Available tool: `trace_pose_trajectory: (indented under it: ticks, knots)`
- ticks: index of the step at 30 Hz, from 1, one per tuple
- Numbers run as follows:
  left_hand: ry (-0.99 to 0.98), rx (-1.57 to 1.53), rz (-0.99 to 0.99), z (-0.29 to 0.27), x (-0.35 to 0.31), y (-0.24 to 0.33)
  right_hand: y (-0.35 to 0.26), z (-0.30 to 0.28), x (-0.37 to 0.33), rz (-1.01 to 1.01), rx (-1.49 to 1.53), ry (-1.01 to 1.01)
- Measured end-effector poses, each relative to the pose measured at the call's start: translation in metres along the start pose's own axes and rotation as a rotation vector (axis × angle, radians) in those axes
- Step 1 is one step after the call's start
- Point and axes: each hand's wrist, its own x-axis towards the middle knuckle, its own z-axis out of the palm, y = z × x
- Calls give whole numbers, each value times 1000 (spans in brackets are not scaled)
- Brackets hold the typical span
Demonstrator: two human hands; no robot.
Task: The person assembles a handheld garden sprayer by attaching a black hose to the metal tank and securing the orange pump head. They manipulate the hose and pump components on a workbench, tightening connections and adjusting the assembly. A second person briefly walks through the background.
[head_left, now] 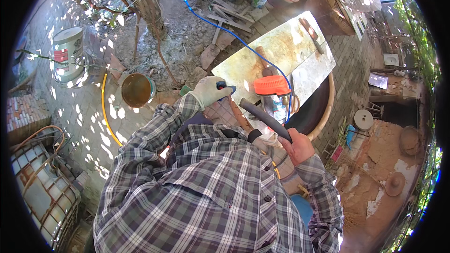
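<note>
My left hand, in a pale work glove, is closed around a tool with a blue-and-red handle; its working end is hard to make out. My right hand is bare and wrapped around the lower end of a dark grey tube, which slants up and left toward the gloved hand. The two hands are apart. Just beyond the tube stands a clear jar with an orange lid. Behind it, on a stained pale board, lies a tool with a wooden handle.
A blue hose crosses the board beside the jar. Another wooden-handled tool lies at the board's far right. A round tan rim surrounds a dark hollow. Left are a rusty bucket, a yellow hose, a white pail and a tree trunk.
</note>
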Motion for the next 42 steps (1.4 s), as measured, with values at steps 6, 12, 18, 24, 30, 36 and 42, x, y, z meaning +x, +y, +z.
trace_pose_trajectory:
  ticks: [6, 12, 18, 24, 30, 36, 42]
  knots:
    - [-74, -9, -46, 6, 2, 4, -10, -8, 5, -19, -43, -33]
    - [-51, -16, -30, 12, 4, 5, 0, -3, 8, -7, -101, -96]
    - [-68, 17, -51, 13, 7, 5, 1, -2, 7, -2, -87, -62]
    - [-91, 38, -48, 12, 9, 7, 1, -2, 8, -2, -110, -57]
    - [-107, 36, -64, 11, 9, 13, -3, -3, 11, 12, -126, -66]
    - [-104, 27, -41, 13, 8, 9, -3, -1, 11, -1, -144, -63]
    - [-115, 59, -23, 10, 9, 9, 0, 1, 13, 0, -123, -82]
